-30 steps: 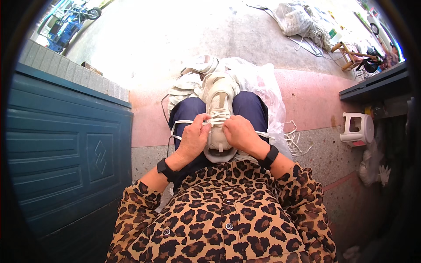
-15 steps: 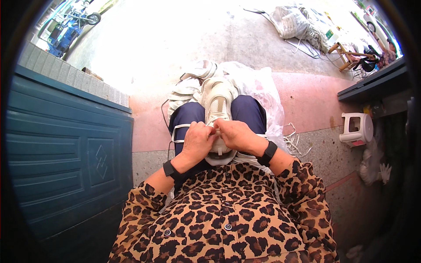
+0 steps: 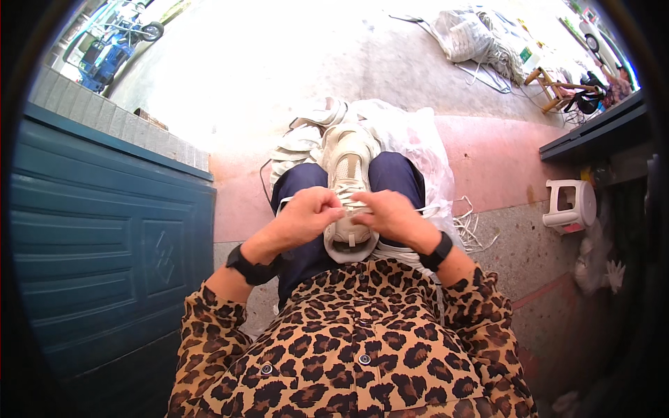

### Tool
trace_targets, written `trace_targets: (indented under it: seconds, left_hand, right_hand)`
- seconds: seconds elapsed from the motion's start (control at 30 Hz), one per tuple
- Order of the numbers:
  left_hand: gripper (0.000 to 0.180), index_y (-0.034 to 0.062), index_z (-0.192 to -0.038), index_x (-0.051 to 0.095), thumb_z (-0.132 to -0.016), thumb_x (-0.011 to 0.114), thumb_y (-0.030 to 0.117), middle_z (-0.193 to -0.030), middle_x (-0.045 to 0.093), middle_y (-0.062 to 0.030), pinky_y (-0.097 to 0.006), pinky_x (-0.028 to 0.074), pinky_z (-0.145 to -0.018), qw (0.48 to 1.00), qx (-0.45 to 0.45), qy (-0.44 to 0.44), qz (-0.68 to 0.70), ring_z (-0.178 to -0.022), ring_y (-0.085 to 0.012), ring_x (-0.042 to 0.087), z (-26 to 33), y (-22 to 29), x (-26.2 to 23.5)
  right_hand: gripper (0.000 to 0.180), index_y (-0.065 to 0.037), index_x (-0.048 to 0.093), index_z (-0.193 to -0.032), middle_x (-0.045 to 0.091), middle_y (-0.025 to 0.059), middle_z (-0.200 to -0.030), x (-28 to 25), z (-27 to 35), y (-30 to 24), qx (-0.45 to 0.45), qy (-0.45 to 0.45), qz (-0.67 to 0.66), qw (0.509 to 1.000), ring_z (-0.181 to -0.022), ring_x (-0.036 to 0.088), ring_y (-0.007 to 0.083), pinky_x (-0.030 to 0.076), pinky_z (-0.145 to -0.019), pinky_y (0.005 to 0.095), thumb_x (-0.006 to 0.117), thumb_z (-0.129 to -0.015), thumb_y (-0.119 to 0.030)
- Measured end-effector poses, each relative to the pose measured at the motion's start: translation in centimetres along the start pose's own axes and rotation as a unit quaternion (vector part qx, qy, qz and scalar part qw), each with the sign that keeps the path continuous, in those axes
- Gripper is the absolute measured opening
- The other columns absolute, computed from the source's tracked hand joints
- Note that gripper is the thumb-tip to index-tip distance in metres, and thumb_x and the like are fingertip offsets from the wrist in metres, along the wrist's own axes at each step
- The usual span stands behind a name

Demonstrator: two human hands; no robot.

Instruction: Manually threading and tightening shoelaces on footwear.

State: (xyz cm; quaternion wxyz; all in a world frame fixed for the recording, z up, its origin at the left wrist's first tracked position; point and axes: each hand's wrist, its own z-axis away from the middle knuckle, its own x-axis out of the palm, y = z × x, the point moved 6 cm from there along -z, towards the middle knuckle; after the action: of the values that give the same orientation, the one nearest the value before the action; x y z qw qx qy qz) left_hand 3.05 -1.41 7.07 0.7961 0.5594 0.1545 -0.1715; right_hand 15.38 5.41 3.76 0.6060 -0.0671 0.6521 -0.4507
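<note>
Both hands meet over a white shoe (image 3: 346,182) resting on the lap between the knees. The left hand (image 3: 306,217) and the right hand (image 3: 391,216) are curled, fingers pinching the white laces (image 3: 352,207). Beyond the knees, more white shoes (image 3: 301,143) and a clear plastic bag (image 3: 408,136) lie on the floor (image 3: 279,70).

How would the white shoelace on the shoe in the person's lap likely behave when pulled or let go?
The shoelace looks thin and floppy; it would probably sag once released. Both the left hand and right hand pinch it over the shoe, suggesting it needs tension. It seems light and unlikely to break.
</note>
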Motion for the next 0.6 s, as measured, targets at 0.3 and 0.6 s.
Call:
trace_targets:
  seconds: [0.3,0.6]
  left_hand:
    - [0.024,-0.0054,-0.106,0.049,-0.087,0.048,0.008,-0.07,0.062,-0.0089,-0.025,0.045,-0.063,0.997,0.02,0.032,0.063,-0.066,-0.0133,0.059,0.0,-3.9,0.4]
    - [0.015,-0.0016,-0.075,0.061,-0.078,0.056,0.013,-0.074,0.06,-0.0175,-0.038,0.045,-0.065,0.97,0.116,0.087,-0.196,-0.07,-0.0311,0.059,-1.6,-3.8,1.3]
  right_hand:
    - [0.023,0.003,0.063,-0.092,0.059,0.0049,-0.065,-0.3,1.0,3.6,0.081,0.071,-0.34,0.934,-0.06,0.053,0.0092,0.043,-0.056,0.0243,0.054,-0.088,-0.017]
    - [0.022,0.003,0.064,-0.095,0.056,0.0017,-0.061,-1.1,1.0,2.1,0.042,0.074,-0.33,0.94,-0.056,0.048,0.0056,0.041,-0.052,0.0223,0.056,-0.088,-0.017]
